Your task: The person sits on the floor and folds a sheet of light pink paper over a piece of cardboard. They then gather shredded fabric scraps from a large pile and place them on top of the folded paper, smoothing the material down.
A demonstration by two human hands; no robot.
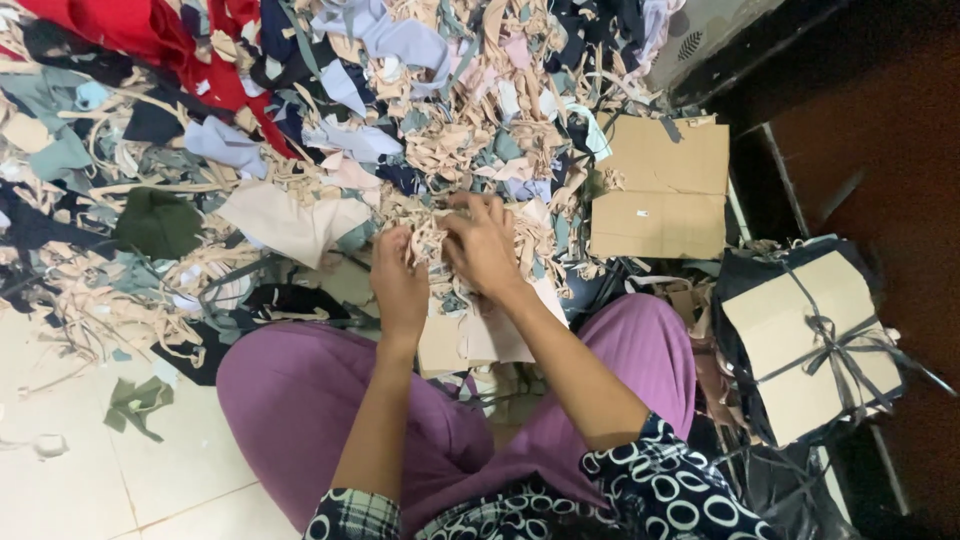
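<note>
Purple-trousered knees (330, 390) nearest, on tiled floor (80, 460). Above them, left hand (398, 285) and right hand (485, 245), fingers pinching beige fabric strips (432, 240) at edge of scrap pile (300, 120). Beside: flattened cardboard (660, 185), tied bundle (810, 340).

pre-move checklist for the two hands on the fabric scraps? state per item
1. Both hands in view: left hand, right hand: ok.
2. Hands on the beige strips: ok.
3. Strips free of the scrap pile: not ok, tangled together.
4. Sorted stack on the lap within reach: ok.
5. Flat cardboard at the right, unobstructed: ok.
6. Grip firmness: cannot tell.
</note>
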